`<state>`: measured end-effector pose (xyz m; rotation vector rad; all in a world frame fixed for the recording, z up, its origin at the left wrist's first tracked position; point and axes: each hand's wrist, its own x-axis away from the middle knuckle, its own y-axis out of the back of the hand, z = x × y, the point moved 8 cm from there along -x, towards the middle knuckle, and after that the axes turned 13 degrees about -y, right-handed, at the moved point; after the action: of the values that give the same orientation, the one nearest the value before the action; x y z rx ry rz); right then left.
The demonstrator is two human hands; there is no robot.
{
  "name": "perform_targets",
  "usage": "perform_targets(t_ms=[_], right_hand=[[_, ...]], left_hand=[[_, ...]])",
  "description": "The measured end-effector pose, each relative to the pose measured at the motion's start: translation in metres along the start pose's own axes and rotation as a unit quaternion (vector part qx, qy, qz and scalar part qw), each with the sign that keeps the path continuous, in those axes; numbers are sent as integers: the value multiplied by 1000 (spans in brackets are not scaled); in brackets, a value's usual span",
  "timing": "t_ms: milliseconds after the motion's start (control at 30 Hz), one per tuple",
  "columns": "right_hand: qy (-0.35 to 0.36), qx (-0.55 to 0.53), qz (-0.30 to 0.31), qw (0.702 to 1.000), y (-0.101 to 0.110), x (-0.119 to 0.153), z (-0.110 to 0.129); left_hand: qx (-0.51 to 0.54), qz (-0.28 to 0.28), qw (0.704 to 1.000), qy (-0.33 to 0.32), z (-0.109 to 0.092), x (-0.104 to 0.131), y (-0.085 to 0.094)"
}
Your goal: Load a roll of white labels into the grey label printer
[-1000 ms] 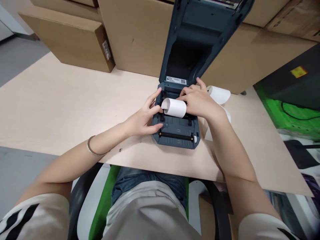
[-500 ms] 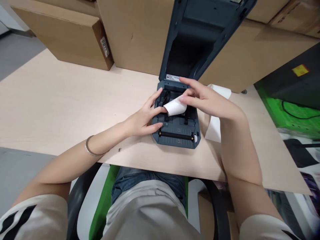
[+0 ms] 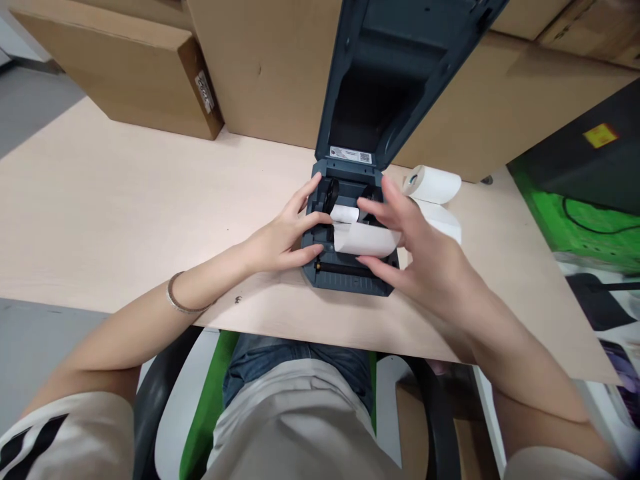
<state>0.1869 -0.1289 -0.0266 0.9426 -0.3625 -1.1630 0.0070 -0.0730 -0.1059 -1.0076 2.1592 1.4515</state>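
Observation:
A dark blue-grey label printer sits on the table with its lid raised. Inside lies a small white paper roll, and its curled paper strip extends over the front part near the black roller. My left hand rests along the printer's left side, fingers spread, the index fingertip by the roll's left end. My right hand is over the right side with its fingers apart around the strip. One finger points at the roll, and the thumb lies just below the strip.
A second white paper roll, partly unrolled, lies on the table to the right. Cardboard boxes stand behind the printer, with another carton at the left. A green and black box is at the far right.
The small roll has gone from being tilted in my right hand to lying in the printer. My right hand has moved down and forward, and the paper strip now extends toward the roller.

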Motion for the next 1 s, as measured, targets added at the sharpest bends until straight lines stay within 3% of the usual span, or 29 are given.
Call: perform_targets(t_ms=[167, 367, 600, 800, 1000], right_hand=[[72, 97, -36, 992, -13, 33, 15], [199, 226, -71, 951, -27, 47, 30], [191, 198, -69, 959, -24, 44, 34], [155, 111, -9, 982, -29, 23, 24], [144, 147, 20, 978, -38, 20, 19]], left_hand=[[2, -8, 1000, 5, 1, 0, 0], [-3, -2, 1000, 8, 0, 0, 1], [-10, -19, 1000, 6, 3, 1, 4], [-3, -13, 1000, 11, 2, 0, 2], [5, -14, 1000, 21, 5, 1, 2]])
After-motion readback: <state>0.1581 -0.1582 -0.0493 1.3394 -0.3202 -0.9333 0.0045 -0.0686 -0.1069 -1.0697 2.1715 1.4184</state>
